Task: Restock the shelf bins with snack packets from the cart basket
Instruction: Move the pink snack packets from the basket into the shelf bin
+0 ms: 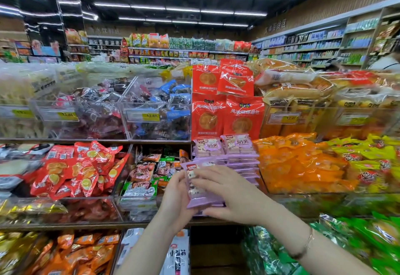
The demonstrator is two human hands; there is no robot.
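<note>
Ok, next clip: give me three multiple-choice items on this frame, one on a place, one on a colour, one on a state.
1. Where does the shelf stack that matches the held packets sit?
A. directly below the red bread packets
B. inside the clear bin of blue-wrapped sweets
C. on the bottom shelf

2. What colour are the held packets?
A. green
B. orange
C. purple

3. How are the held packets supported?
A. gripped by the left hand and the right hand together
B. gripped by one hand alone
C. lying loose on the shelf

Answers:
1 A, the shelf stack stands just under the red bread packets.
2 C, their wrappers are lilac-purple.
3 A, one hand clasps each side of the bundle.
</note>
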